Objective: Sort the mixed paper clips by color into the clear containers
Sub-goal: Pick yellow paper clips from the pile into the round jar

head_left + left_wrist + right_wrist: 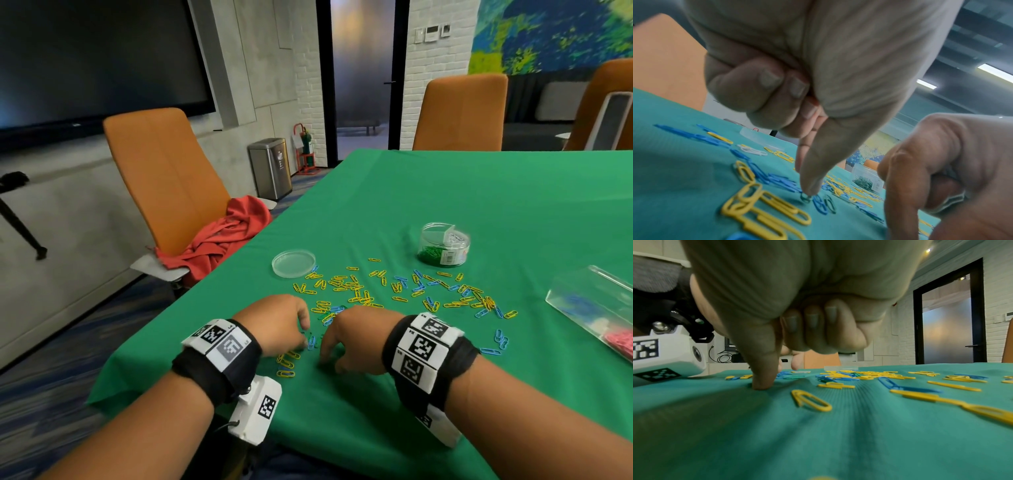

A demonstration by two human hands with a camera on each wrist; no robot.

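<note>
Yellow paper clips (356,291) and blue ones (500,339) lie scattered on the green tablecloth (445,192). A round clear container (443,245) holds green clips; its lid (293,263) lies apart to the left. My left hand (303,342) pinches a green paper clip (805,198) between thumb and forefinger, right on the cloth, beside a blue clip (820,205). My right hand (330,366) is close beside it. Its fingers (812,331) are curled into the palm and its thumb tip presses the cloth. No clip shows in it.
A clear rectangular box (596,305) with blue, white and red clips lies at the right edge. An orange chair (164,171) with a red garment (222,236) stands left of the table. Both hands work near the table's front left corner.
</note>
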